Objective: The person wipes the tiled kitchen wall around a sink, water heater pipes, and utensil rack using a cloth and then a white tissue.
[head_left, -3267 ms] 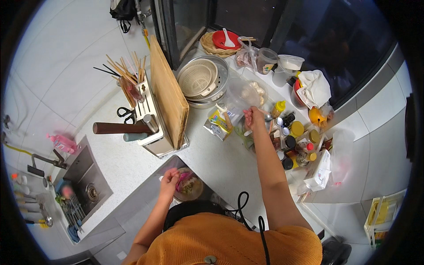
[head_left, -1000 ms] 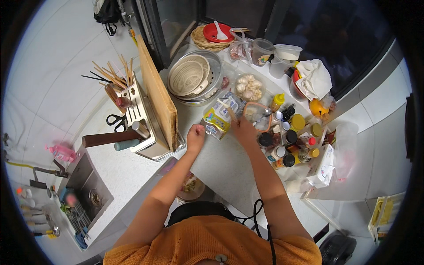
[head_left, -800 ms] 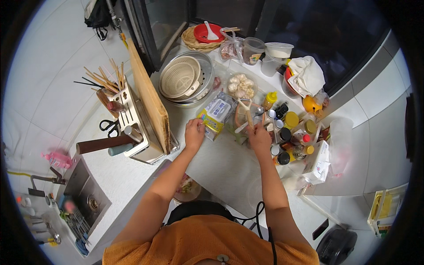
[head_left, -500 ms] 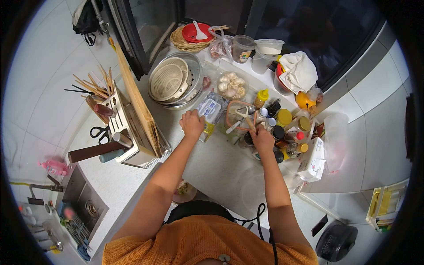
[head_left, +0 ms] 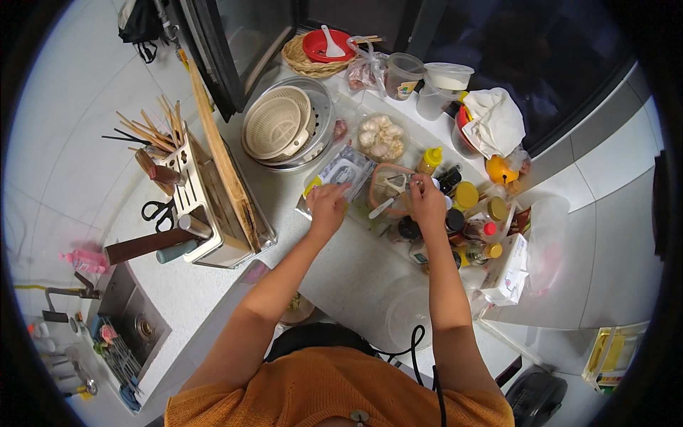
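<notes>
My left hand (head_left: pixel 329 206) rests at the near edge of a grey and white plastic packet (head_left: pixel 345 171) with a yellow corner, its fingers stretched over the packet. My right hand (head_left: pixel 427 204) is closed, fingertips together, above the right side of a pinkish rectangular container (head_left: pixel 377 179). Whatever it pinches is mostly hidden by the fingers. In the container lie a white-headed utensil and a light-handled tool (head_left: pixel 381 208). A bowl of garlic bulbs (head_left: pixel 382 136) stands behind the packet.
Bottles and jars with coloured lids (head_left: pixel 466 195) crowd the right, beside a white tissue box (head_left: pixel 506 270). Cream colanders (head_left: pixel 277 124) sit in a steel bowl at the back left. A knife and chopstick rack (head_left: pixel 206 206) with a wooden board (head_left: pixel 228 171) stands left, before the sink (head_left: pixel 142 306).
My left hand has shifted slightly right and down, its fingers now more stretched out. My right hand has moved up to the container's right side, and the wooden handle no longer shows.
</notes>
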Tool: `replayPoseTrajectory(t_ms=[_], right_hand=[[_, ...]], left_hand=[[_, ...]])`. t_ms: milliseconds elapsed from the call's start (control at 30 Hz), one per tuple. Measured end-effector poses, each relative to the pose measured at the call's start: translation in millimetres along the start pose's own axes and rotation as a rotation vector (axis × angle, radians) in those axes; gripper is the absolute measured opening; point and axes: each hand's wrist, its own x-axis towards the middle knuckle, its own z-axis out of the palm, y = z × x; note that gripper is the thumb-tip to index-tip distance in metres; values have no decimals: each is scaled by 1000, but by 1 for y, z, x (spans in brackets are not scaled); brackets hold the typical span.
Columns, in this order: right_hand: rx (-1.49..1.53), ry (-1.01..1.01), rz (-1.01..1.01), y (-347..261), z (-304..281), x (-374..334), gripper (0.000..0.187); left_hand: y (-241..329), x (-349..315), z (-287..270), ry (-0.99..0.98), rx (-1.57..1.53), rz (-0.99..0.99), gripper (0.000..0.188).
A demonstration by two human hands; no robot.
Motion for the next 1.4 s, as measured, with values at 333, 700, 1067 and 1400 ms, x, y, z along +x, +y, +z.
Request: replayPoseTrajectory(t_ms=[333, 700, 1067, 1400], right_hand=[[141, -45, -481, -10, 52, 2, 13], [-126, -375, -291, -27, 93, 24, 13], [-257, -391, -284, -44, 131, 25, 16], [-754, -622, -475, -82, 147, 52, 12]], left_hand=[[3, -24, -17, -402, 226, 231, 38], [-30, -20, -54, -10, 47, -128, 30], [-44, -26, -68, -129, -30, -154, 33], [-37, -29, -68, -130, -47, -195, 37]])
